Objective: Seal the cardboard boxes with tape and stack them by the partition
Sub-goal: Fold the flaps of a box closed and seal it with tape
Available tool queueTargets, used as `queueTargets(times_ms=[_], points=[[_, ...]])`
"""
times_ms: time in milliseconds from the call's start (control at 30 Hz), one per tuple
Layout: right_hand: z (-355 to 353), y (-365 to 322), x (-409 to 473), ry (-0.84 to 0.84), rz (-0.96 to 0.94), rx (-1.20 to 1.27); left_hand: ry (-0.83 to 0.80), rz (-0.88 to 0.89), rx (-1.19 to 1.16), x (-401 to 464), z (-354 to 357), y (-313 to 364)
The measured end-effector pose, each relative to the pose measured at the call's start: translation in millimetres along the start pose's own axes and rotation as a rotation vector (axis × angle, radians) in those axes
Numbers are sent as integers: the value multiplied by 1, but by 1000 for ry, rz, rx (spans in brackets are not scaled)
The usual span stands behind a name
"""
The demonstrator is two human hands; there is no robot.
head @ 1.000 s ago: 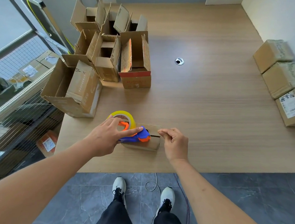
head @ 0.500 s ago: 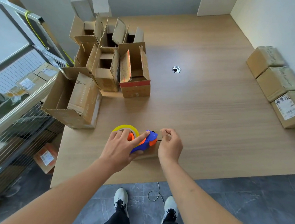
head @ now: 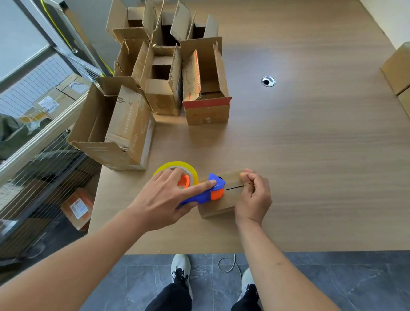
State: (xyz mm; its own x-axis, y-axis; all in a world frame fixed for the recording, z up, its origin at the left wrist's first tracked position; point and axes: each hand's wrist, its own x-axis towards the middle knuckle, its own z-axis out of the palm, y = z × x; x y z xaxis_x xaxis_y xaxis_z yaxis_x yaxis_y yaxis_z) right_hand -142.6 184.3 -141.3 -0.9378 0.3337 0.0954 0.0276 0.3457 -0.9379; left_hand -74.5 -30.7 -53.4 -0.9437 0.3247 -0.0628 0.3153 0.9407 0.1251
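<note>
Wood table [head: 297, 150] — L hand [head: 163, 201] grips tape dispenser [head: 203, 194], R hand [head: 253, 198] fingers pinch box [head: 231, 182].

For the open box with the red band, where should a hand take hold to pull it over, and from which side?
Probably by its near short wall, just above the red band, on the box with the red band. Come from the near side: that end faces the person with bare table before it. The long flaps stand upright and would flex, another open box crowds its left, and the far end is a longer reach.
</note>
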Motion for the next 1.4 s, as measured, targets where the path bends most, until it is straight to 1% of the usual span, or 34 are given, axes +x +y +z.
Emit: queueTargets(times_ms=[133, 233, 300, 400, 567, 633, 767, 800, 900, 967, 1133, 1300, 1400], points=[[2, -1, 3, -23, -53, -12, 32, -3, -7, -24, -6, -11], [1, -3, 4, -51, -23, 5, 22, -10, -40, -26, -4, -5], [-2, -6, 5, -80, 30, 26, 10, -50, -89, -24, -3, 0], [-9, -14, 10, -184, 170, 68, 29, -92, -133, -20, -1, 11], [-25, -23, 25, -308, 256, 103, 37, -127, -127, -16, 4, 17], [-33, -25, 28, -338, 242, 56, 12, -130, -126, -17, 5, 16], [-54, -26, 31, -374, 103, -99, -25, -143, -159, -19, 5, 15], [-59, -26, 33, -389, 93, -147, -33, -139, -156, -19, 4, 13], [-69, -24, 39, -443, 168, -286, -68, -110, -108, -18, 2, 8], [-72, -20, 42, -460, 227, -337, -78, -107, -90, -16, 1, 9], [-71, -20, 51, -483, 388, -289, -99, -120, -101, -12, -1, 11], [-63, -25, 61, -458, 445, -283, -130, -138, -103, -5, -4, 9], [-59, -24, 65, -454, 514, -271, -148, -139, -98, -4, -5, 8]])
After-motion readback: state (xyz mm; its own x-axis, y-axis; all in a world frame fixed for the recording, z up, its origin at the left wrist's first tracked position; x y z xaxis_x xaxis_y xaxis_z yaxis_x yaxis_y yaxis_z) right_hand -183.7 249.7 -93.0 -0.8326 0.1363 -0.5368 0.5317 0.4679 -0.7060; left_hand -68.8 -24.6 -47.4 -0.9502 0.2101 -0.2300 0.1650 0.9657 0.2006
